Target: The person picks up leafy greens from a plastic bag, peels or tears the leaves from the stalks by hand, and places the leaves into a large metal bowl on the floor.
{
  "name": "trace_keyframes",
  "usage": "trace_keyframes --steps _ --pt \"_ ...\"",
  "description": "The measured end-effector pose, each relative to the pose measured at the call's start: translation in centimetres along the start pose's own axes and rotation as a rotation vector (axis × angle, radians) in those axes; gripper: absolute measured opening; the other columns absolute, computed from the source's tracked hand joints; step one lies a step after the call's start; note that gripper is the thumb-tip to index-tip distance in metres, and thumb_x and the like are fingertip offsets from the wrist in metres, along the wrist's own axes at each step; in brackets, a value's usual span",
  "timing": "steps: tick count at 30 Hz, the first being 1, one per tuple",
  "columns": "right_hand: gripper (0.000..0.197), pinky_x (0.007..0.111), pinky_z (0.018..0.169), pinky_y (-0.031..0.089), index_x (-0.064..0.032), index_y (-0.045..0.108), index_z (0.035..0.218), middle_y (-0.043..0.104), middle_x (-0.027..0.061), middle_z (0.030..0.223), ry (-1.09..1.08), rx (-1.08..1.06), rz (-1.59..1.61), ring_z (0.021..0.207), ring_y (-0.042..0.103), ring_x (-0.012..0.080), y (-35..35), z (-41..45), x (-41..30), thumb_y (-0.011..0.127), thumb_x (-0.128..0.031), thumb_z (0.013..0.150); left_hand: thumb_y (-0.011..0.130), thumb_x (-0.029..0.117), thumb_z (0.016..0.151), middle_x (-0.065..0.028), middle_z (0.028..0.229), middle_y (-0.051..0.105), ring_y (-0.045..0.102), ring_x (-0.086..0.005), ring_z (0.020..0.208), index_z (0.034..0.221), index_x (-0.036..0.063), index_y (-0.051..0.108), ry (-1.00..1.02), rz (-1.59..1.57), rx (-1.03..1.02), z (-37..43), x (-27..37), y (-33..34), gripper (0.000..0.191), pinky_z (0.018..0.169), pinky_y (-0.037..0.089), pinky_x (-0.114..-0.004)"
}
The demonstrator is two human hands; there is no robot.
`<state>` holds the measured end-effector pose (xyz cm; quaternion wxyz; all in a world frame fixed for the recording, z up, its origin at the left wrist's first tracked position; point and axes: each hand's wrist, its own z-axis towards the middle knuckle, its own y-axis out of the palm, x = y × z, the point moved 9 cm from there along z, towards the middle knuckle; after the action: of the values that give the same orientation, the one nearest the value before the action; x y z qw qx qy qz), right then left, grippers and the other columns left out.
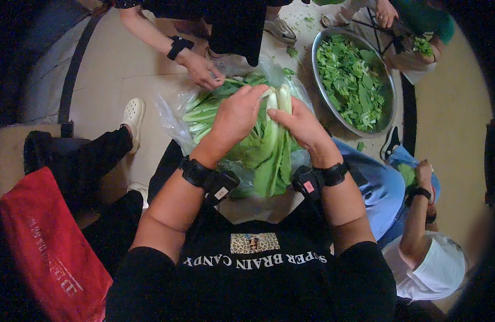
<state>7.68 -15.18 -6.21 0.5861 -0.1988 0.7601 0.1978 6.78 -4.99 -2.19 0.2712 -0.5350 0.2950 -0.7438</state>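
Note:
My right hand grips a bunch of leafy greens around its pale stalks, thumb across the front. The stalk ends point away from me and the broad leaves hang towards my lap. At the top of the bunch, the fingers of my left hand pinch a pale stalk, its base partly hidden by them. Beneath both hands, more long-stemmed greens lie in a clear plastic bag spread open on the floor.
At the far right stands a large metal basin filled with torn greens. A co-worker's hand reaches into the bag from the far left. Other people sit close on both sides. Leaf scraps lie on the tiled floor.

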Motion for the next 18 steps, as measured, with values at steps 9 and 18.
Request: trace_keyframes --steps 9,18 --pt "0.032 0.026 0.072 0.042 -0.0018 0.051 0.103 0.055 0.0025 0.089 -0.006 0.006 0.015 0.079 0.050 0.0108 -0.5 -0.2 0.3 0.058 -0.021 0.079 0.050 0.014 0.081 -0.0150 0.097 0.056 0.054 -0.0335 0.086 0.103 0.0045 0.053 -0.008 -0.050 -0.043 0.1 -0.2 0.0 0.024 0.074 0.044 -0.037" --pt "0.029 0.024 0.069 0.042 -0.0012 0.052 0.100 0.055 0.0020 0.087 -0.026 0.123 0.148 0.078 0.050 0.0101 -1.4 0.3 0.6 0.058 -0.020 0.080 0.051 0.012 0.080 -0.0162 0.099 0.057 0.054 -0.0328 0.089 0.105 0.0047 0.053 -0.005 -0.125 -0.062 0.3 0.1 0.7 0.025 0.076 0.044 -0.036"
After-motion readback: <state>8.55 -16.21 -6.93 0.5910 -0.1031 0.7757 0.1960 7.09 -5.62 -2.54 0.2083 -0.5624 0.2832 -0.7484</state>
